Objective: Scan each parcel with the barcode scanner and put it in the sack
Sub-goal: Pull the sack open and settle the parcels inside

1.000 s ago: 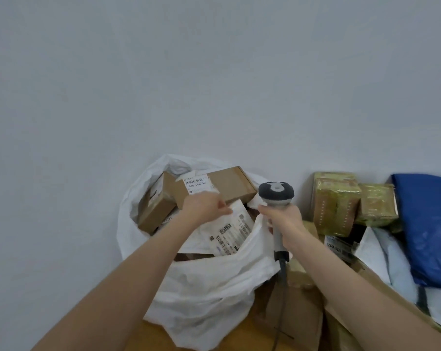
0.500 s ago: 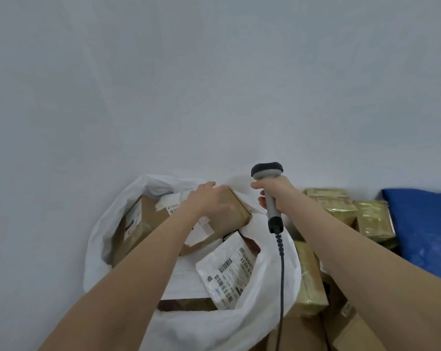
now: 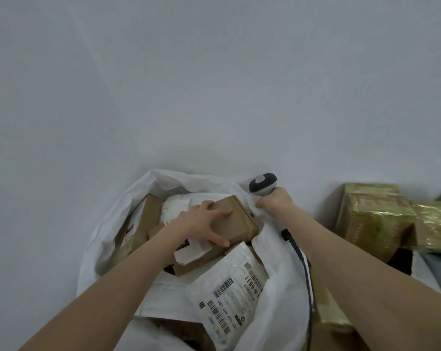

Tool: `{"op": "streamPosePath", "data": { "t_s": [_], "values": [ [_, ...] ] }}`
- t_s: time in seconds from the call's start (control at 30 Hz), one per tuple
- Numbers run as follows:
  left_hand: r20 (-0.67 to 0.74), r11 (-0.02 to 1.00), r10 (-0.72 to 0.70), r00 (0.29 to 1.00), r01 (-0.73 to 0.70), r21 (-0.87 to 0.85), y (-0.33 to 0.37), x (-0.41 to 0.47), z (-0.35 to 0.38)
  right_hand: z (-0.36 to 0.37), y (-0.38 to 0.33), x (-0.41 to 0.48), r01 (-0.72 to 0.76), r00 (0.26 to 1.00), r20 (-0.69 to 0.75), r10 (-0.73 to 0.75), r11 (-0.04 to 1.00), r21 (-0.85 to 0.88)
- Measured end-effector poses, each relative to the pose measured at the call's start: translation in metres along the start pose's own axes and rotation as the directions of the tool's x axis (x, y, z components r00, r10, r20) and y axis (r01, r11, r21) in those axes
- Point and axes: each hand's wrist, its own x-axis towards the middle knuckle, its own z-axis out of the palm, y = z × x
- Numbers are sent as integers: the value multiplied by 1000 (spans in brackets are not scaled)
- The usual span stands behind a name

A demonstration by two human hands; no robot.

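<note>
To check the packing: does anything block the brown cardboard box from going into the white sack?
Nothing visible does. The brown cardboard box in the left hand already lies inside the white plastic sack, upon other parcels.

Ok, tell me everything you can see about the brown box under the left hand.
The brown cardboard box is plain, closed and tilted, atop the other parcels in the white sack. No label shows on its visible faces. The left hand holds it, fingers spread over the top, thumb against the near side.
</note>
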Motion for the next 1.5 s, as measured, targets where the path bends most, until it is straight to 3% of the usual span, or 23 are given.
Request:
{"op": "streamPosePath", "data": {
  "t_s": [0.13, 0.2, 0.3, 0.37, 0.5, 0.57, 0.7, 0.87, 0.9, 0.93, 0.97, 1.03, 1.07, 1.1, 1.17, 1.23, 1.33, 1.43, 1.5],
  "values": [
    [-8, 975, 89, 996, -89, -202, -3, -3, -23, 4, -1, 7, -41, 993, -114, 31, 996, -83],
    [-76, 942, 134, 988, -151, -301, -6, -3, -41, 3, -10, 8, -15, 986, -167, 3, 998, -67],
    [-230, 933, 87, 969, -161, -323, -6, 2, -62, -3, -21, 5, 38, 974, -223, -49, 998, -57],
    [-284, 922, 123, 951, -215, -321, 0, 6, -64, -4, -19, 5, 64, 980, -186, -78, 995, -78],
    [41, 969, 243, 969, -240, -65, 6, 15, -38, 9, -3, 11, 37, 993, -107, -54, 987, -158],
    [39, 976, 217, 975, -217, -8, -1, 19, -18, 18, 4, 13, 18, 991, -122, -47, 974, -227],
    [11, 974, 221, 975, -220, -54, -12, 23, -7, 26, 4, 11, -17, 977, -210, -26, 980, -199],
    [2, 977, 213, 977, -213, -23, -8, 16, -15, 0, -48, -6, 189, 956, -243, -167, 979, 72],
    [-56, 977, 212, 976, -212, -7, -9, 13, -16, -9, -59, -13, 255, 947, -233, -221, 958, 128],
    [-198, 979, 198, 960, -204, -8, -11, 9, -22, -17, -68, -22, 308, 937, -223, -269, 937, 165],
    [-410, 982, 157, 898, -188, -36, -17, 5, -33, -24, -74, -30, 343, 930, -213, -301, 918, 201],
    [-750, 976, -14, 661, -153, -153, -34, 3, -66, -33, -77, -42, 362, 928, -193, -318, 894, 265],
    [-800, 979, -55, 598, -125, -161, -45, 4, -83, -35, -77, -47, 364, 928, -185, -322, 890, 276],
    [-762, 991, -49, 646, -65, -120, -54, 6, -96, -36, -76, -51, 364, 929, -176, -325, 888, 280],
    [-529, 1000, -27, 848, 24, -12, -64, 12, -110, -36, -75, -51, 366, 926, -194, -323, 893, 263],
    [-340, 994, -69, 938, 36, -100, -67, 16, -110, -36, -73, -47, 364, 920, -227, -319, 910, 196],
    [-493, 924, -152, 857, -54, -378, -67, 12, -129, -29, -70, -41, 316, 927, -236, -291, 945, 79],
    [-668, 907, -212, 713, -111, -406, -58, 6, -151, -16, -74, -41, 341, 924, -209, -319, 937, 73],
    [-639, 909, -130, 758, -167, -383, -52, 4, -145, -6, -80, -44, 348, 923, -194, -333, 936, 49]
  ]
}}
